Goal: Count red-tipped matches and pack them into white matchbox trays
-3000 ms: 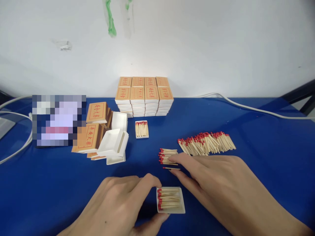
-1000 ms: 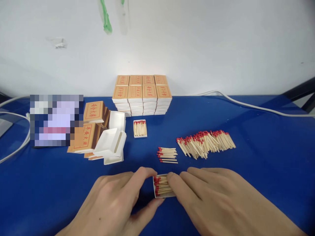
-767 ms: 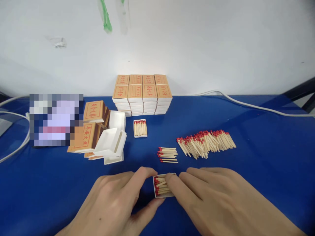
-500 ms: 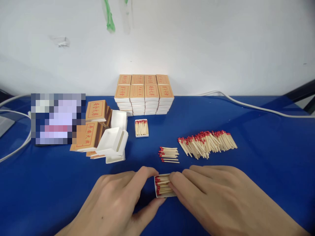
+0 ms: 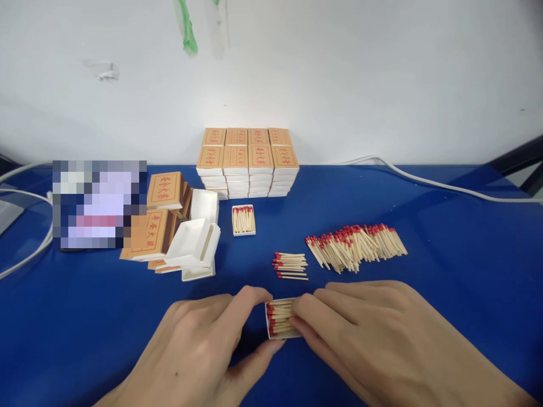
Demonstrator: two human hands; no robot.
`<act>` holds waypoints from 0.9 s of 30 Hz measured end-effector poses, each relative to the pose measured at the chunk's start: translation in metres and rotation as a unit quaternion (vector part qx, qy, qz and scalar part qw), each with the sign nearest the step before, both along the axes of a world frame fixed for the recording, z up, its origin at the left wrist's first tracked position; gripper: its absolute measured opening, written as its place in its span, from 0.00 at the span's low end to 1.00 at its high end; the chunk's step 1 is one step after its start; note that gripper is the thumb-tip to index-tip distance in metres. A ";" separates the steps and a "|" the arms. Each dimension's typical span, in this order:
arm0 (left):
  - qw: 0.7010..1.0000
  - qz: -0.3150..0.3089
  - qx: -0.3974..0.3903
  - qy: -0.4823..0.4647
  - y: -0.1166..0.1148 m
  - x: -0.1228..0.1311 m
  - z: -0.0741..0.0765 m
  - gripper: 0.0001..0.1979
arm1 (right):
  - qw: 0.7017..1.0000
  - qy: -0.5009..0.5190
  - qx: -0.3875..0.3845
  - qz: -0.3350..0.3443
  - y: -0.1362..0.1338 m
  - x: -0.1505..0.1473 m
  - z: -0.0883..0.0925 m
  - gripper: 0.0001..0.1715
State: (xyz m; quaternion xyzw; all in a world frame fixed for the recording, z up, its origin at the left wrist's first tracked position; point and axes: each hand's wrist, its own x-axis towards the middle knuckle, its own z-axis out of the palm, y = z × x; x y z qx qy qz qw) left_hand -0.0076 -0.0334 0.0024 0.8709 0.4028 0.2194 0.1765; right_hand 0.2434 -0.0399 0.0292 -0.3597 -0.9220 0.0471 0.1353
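Near the front of the blue table, a small white matchbox tray [image 5: 268,325] holds red-headed matches [image 5: 280,317], their heads toward the left. My left hand [image 5: 203,345] grips the tray between forefinger at the far side and thumb at the near side. Over the right end of the tray lies my right hand [image 5: 369,333], closed, with its fingertips down on the matches; the hand hides that end. Just beyond the tray is a small row of loose matches [image 5: 291,265]. A larger match pile [image 5: 356,247] spreads to its right.
A filled match tray [image 5: 243,221] sits farther back, before stacked matchboxes [image 5: 248,164] against the wall. Empty white trays [image 5: 186,243] and orange matchbox sleeves [image 5: 148,234] are heaped at left, beside a blurred-out device [image 5: 102,203]. A white cable [image 5: 424,183] runs along the back right.
My right hand's fingers have shifted slightly on the matches at the tray's right end. My left hand keeps its grip on the tray. The view has moved very slightly.
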 end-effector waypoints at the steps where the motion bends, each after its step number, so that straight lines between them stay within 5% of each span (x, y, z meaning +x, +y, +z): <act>1: 1.000 0.000 0.002 0.000 0.000 0.000 0.000 0.09 | 1.000 0.001 0.003 -0.004 0.000 0.000 0.001 0.15; 16: 1.000 -0.003 -0.005 -0.003 0.000 0.000 0.002 0.08 | 1.000 0.005 -0.011 -0.022 -0.003 0.000 -0.001 0.17; 21: 1.000 -0.002 -0.001 0.005 0.001 0.001 0.003 0.09 | 0.996 0.025 0.021 -0.086 -0.002 0.004 -0.003 0.11; 27: 1.000 -0.006 0.008 0.013 0.001 0.000 0.002 0.08 | 0.991 0.004 0.040 -0.129 0.003 0.004 -0.007 0.19</act>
